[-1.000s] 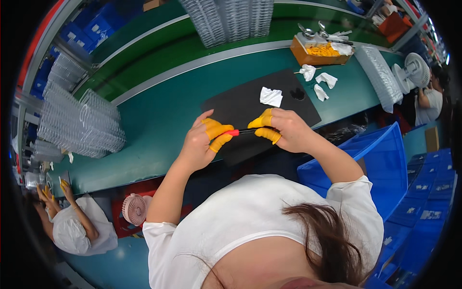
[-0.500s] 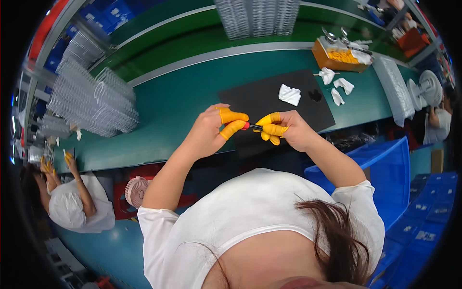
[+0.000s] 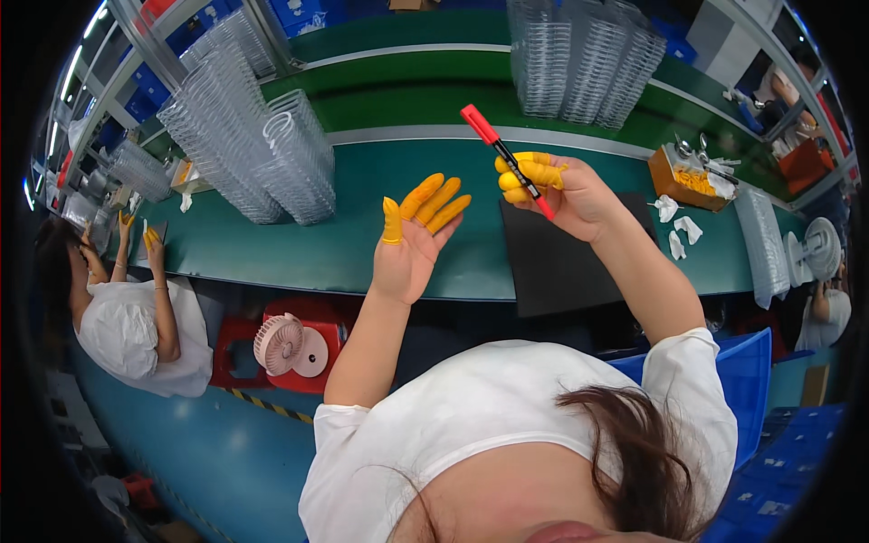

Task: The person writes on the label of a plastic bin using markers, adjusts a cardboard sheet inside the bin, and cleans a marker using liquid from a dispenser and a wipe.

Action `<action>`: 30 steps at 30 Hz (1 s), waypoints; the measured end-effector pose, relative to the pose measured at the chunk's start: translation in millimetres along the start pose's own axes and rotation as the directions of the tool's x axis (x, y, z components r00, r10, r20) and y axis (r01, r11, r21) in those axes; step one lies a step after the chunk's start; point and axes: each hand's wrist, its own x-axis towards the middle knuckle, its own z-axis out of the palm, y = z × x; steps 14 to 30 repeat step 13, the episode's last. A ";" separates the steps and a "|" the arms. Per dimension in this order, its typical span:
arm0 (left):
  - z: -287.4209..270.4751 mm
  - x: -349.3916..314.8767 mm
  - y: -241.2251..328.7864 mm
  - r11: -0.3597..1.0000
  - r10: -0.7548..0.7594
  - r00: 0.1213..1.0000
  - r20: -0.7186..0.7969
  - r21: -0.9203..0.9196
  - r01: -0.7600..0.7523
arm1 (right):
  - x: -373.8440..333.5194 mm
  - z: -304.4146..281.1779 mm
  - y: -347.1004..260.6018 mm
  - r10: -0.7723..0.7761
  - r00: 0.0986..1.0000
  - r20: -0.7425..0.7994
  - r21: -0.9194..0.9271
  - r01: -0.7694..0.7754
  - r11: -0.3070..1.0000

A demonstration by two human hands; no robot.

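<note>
Between the fingers of my right hand (image 3: pixel 572 188) is a marker pen (image 3: pixel 514 161) with a red cap, a black barrel and a red end. It slants, cap end up and to the left. My left hand (image 3: pixel 416 233) is raised with its palm showing and its fingers spread, holding nothing. Yellow finger cots cover several fingertips on both hands. Below my right hand, a black mat (image 3: pixel 557 271) lies on the green bench (image 3: pixel 398 262).
Stacked clear plastic trays (image 3: pixel 231 136) stand at the left of the bench; more stacks (image 3: pixel 579 63) are at the back. A brown box (image 3: pixel 683 181) of yellow finger cots and crumpled white wipes (image 3: pixel 677 244) lie right. A pink fan (image 3: pixel 281 344) rests on a red stool. A co-worker (image 3: pixel 136 326) sits left.
My hands have moved apart. My left hand has let go of the marker and opened; my right hand has raised it. The view has shifted, bringing more of the left side in.
</note>
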 end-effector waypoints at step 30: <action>-49.8 -39.3 19.7 0.965 -0.029 0.999 -0.032 -0.261 0.019 | 46.8 67.2 36.6 -0.040 0.986 0.164 0.129 0.019 0.991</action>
